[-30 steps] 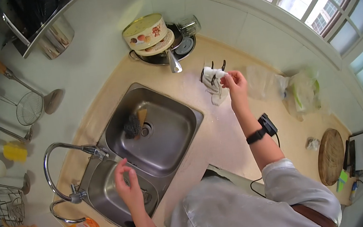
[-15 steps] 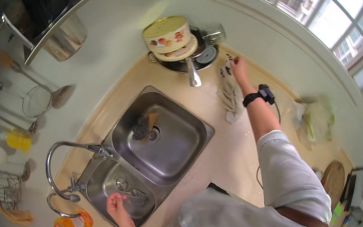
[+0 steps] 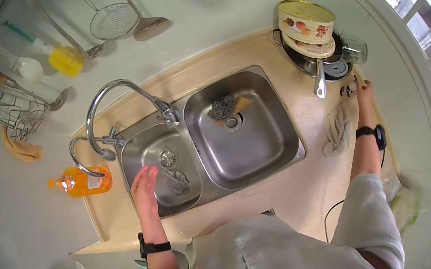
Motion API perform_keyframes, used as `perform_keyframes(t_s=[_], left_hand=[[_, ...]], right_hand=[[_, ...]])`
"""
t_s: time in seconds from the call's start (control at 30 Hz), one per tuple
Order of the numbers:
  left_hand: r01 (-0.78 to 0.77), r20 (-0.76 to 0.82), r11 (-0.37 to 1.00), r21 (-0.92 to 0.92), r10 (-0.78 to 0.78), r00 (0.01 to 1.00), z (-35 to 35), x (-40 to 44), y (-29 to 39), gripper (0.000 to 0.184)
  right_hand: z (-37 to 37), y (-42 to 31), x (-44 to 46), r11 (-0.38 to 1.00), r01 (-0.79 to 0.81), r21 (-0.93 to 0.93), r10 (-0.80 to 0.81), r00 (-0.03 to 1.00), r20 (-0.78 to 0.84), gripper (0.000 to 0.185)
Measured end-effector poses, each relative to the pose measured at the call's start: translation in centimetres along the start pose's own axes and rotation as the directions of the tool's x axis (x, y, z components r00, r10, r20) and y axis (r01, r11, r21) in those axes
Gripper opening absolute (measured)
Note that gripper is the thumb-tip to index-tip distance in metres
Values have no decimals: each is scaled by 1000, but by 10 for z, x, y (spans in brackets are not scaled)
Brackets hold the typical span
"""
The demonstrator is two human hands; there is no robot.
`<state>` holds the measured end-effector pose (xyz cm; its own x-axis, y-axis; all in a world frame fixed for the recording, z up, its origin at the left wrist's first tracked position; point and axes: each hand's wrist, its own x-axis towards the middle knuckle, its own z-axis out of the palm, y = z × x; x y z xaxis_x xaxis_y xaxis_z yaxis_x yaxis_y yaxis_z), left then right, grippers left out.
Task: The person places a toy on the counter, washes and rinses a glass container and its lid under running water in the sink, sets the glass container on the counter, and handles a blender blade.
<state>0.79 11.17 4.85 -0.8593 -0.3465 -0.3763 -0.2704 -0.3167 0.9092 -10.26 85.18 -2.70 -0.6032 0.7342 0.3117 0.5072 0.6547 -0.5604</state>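
My left hand (image 3: 145, 188) is over the left side of the small sink basin (image 3: 143, 151). Its fingers are stretched out and hold nothing. Beside it, inside that basin, lies a crumpled grey, wet-looking piece (image 3: 178, 182), perhaps cloth or plastic. On the far right of the counter, my right hand (image 3: 364, 91) has its fingers closed at the edge of a black-and-white patterned cloth (image 3: 348, 89), partly hidden by the hand. A crumpled beige rag (image 3: 337, 130) lies on the counter just below it.
A steel scourer (image 3: 222, 108) and a tan pad (image 3: 242, 104) lie in the large basin (image 3: 225, 161). The faucet (image 3: 91, 117) arches over the small basin. An orange soap bottle (image 3: 86, 180) stands left. A round tin (image 3: 307, 21) tops a pan (image 3: 319, 77) beside a glass jar (image 3: 354, 51).
The view has swung to the right. My left hand's fingers have gone from pinched to stretched out, and the grey piece now lies apart from them. My right hand stays by the patterned cloth.
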Motion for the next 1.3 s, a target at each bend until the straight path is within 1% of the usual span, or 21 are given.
perform_keyframes(t_s=[0.07,0.1,0.13,0.27,0.3,0.33,0.37,0.57,0.63,0.77,0.83,0.87,0.93,0.97,1.03,1.07,1.13,1.17,1.2,1.27,1.3], left_hand=[[-7,21,1000,7,7,1000,8,9,5,35],[14,61,998,-60,-10,998,10,16,6,37],[38,104,992,-123,-26,994,14,22,9,39],[-53,178,996,-67,64,982,66,46,21,43],[-94,206,982,-165,128,970,80,55,19,43],[-130,226,956,-263,192,955,91,64,17,43],[-126,236,956,-267,192,953,98,71,13,43],[-76,395,991,-113,115,912,77,65,-8,45],[-18,253,896,-444,145,957,52,48,-9,45],[66,209,897,-437,30,977,-3,59,0,40],[-31,186,992,-120,53,981,-19,65,3,38],[-29,194,992,-122,52,980,-28,73,-2,38],[-77,-53,997,-7,76,996,-43,92,-17,35],[-71,-24,997,-7,71,997,-50,97,-18,35],[-13,-91,999,37,17,996,-45,102,-27,46],[0,-31,999,47,1,1000,-26,93,-30,46],[257,46,923,-286,-255,966,3,66,-28,63],[398,222,879,-264,-346,912,15,65,-31,74],[429,275,874,-227,-365,890,26,71,-32,74],[694,504,643,-324,-504,702,56,101,-37,75],[713,545,598,-366,-483,685,74,110,-35,70]], right_hand=[[-20,-17,-26,997,-40,70,44,998,-50,35],[-27,-20,-42,944,9,329,16,997,-74,30],[-35,-25,-61,825,59,562,-1,995,-104,25],[-81,-95,-165,695,-100,712,56,995,86,17],[-86,-103,-184,698,-94,710,59,996,73,17],[-90,-111,-201,688,-138,713,52,989,141,17],[-94,-116,-215,678,-184,711,44,977,210,16],[-130,-138,-268,692,-204,693,41,969,245,16],[-140,-144,-286,691,-217,689,57,967,247,16],[-155,-149,-321,700,-234,675,42,957,288,16],[-158,-151,-338,713,-242,658,40,951,307,15],[-159,-152,-347,715,-239,657,43,953,300,15],[-163,-154,-364,715,-254,652,58,950,307,14],[-165,-153,-373,727,-242,642,66,956,286,13],[-176,-151,-391,756,-219,617,65,963,262,13],[-183,-149,-400,774,-215,596,72,964,254,13],[-194,-141,-421,781,-210,588,106,973,207,13],[-202,-139,-434,794,-224,564,126,970,209,13],[-214,-134,-446,811,-237,535,153,969,196,13],[-222,-109,-481,800,-232,554,196,973,124,12],[-233,-105,-500,821,-277,499,247,961,128,12]])
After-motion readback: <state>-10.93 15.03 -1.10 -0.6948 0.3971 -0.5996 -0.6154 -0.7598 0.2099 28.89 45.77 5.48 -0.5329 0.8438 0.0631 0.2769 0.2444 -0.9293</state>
